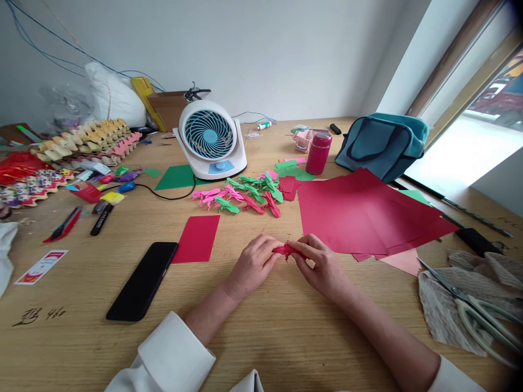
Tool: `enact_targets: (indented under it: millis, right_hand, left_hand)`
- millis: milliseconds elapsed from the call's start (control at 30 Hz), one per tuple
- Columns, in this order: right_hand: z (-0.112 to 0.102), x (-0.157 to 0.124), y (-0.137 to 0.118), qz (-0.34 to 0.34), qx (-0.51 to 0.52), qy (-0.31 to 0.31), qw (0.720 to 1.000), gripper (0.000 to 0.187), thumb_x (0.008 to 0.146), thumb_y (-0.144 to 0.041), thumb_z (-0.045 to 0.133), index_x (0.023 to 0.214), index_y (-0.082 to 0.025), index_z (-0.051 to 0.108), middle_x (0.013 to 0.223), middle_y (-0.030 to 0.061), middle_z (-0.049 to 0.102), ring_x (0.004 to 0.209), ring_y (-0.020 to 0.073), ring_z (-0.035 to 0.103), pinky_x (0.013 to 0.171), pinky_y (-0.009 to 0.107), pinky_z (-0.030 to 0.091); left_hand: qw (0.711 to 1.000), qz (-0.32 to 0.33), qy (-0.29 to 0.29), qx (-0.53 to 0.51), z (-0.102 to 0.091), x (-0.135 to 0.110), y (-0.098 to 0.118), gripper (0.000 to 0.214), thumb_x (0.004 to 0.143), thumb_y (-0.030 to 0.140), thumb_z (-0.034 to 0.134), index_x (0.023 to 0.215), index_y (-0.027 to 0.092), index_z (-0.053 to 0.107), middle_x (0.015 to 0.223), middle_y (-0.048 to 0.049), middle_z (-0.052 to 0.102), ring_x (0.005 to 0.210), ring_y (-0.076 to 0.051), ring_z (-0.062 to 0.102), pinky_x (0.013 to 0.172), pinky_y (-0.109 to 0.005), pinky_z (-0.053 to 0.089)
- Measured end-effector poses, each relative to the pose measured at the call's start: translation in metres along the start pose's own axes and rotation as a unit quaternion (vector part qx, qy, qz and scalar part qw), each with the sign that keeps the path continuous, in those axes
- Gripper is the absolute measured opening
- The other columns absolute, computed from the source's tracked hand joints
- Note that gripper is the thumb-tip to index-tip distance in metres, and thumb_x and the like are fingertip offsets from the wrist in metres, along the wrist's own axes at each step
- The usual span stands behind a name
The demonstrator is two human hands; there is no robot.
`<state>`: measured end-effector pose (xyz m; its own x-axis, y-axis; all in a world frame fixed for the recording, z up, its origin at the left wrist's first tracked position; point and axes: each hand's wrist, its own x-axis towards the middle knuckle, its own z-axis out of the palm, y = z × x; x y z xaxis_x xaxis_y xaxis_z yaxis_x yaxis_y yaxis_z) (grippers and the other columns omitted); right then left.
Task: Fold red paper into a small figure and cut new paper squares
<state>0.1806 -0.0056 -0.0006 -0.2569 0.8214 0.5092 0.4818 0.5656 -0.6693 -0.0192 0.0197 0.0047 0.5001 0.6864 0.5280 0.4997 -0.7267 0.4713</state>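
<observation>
A small folded red paper figure (287,250) is held between my two hands, low over the table. My left hand (254,262) pinches its left end between thumb and fingers. Its right end is gripped by my right hand (321,267), also in a pinch; the fingers cover much of the paper. Just beyond my hands lies a pile of folded green paper figures (253,190), with pink paper figures (210,196) and a few red paper figures (272,204) among them. A flat red paper sheet (199,238) rests to the left, its corner by a black phone (143,280).
Large red sheets (368,212) spread at right, before a blue bag (379,146) and a red flask (318,153). A white fan (210,139) stands at the back. Scissors (469,305) lie on a cloth at right. A marker (102,219) and a cutter (63,224) lie left.
</observation>
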Motion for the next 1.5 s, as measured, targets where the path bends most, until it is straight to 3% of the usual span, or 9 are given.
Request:
enact_targets:
  millis: [167, 400, 733, 1100, 1300, 1500]
  right_hand:
    - [-0.004, 0.001, 0.003, -0.004, -0.014, -0.047, 0.999, 0.033, 0.093, -0.015, 0.051, 0.121, -0.027, 0.065, 0.092, 0.0065, 0.058, 0.080, 0.0170, 0.059, 0.072, 0.031, 0.054]
    - [-0.002, 0.000, 0.002, -0.004, -0.009, -0.045, 0.999, 0.036, 0.092, -0.014, 0.052, 0.123, -0.027, 0.063, 0.095, 0.0065, 0.058, 0.082, 0.0173, 0.059, 0.074, 0.031, 0.053]
    - [-0.002, 0.001, -0.003, 0.096, 0.046, -0.036, 0.994, 0.026, 0.091, -0.018, 0.055, 0.111, -0.023, 0.070, 0.089, 0.0046, 0.062, 0.070, 0.0136, 0.058, 0.058, 0.025, 0.047]
    - [0.002, 0.000, 0.000, 0.118, 0.081, -0.031, 0.989, 0.020, 0.092, -0.022, 0.055, 0.109, -0.022, 0.066, 0.095, 0.0049, 0.063, 0.080, 0.0163, 0.061, 0.069, 0.028, 0.048]
    - [0.007, -0.002, 0.006, 0.109, 0.112, -0.005, 0.988, 0.011, 0.092, -0.021, 0.057, 0.101, -0.021, 0.062, 0.096, 0.0049, 0.066, 0.089, 0.0184, 0.063, 0.078, 0.031, 0.050]
    - [0.004, -0.002, 0.000, 0.038, 0.099, 0.017, 0.994, 0.010, 0.094, -0.019, 0.055, 0.099, -0.022, 0.063, 0.094, 0.0052, 0.062, 0.089, 0.0182, 0.060, 0.078, 0.032, 0.049]
  left_hand:
    - [0.998, 0.028, -0.031, 0.036, -0.001, -0.001, -0.002, 0.021, 0.096, 0.017, 0.048, 0.112, 0.021, 0.060, 0.103, -0.0067, 0.063, 0.099, -0.019, 0.060, 0.092, -0.036, 0.050]
    - [0.995, 0.051, -0.032, 0.080, -0.002, 0.000, 0.001, 0.019, 0.095, 0.015, 0.050, 0.111, 0.018, 0.059, 0.101, -0.0066, 0.063, 0.097, -0.019, 0.060, 0.091, -0.035, 0.050]
    - [0.977, 0.136, -0.028, 0.160, -0.006, -0.002, 0.000, 0.027, 0.096, 0.009, 0.045, 0.118, 0.015, 0.059, 0.108, -0.0097, 0.066, 0.097, -0.020, 0.061, 0.092, -0.037, 0.047]
    - [1.000, 0.018, 0.005, 0.024, 0.002, -0.002, -0.004, 0.018, 0.093, 0.016, 0.054, 0.109, 0.020, 0.062, 0.102, -0.0058, 0.066, 0.097, -0.017, 0.063, 0.088, -0.031, 0.053]
    - [0.999, 0.030, 0.020, 0.004, 0.001, -0.001, -0.004, 0.017, 0.092, 0.017, 0.057, 0.108, 0.021, 0.063, 0.103, -0.0058, 0.068, 0.098, -0.018, 0.064, 0.089, -0.032, 0.054]
    - [0.998, 0.048, 0.039, 0.026, -0.002, -0.002, -0.001, 0.018, 0.092, 0.018, 0.059, 0.109, 0.020, 0.062, 0.101, -0.0052, 0.069, 0.097, -0.017, 0.065, 0.089, -0.032, 0.054]
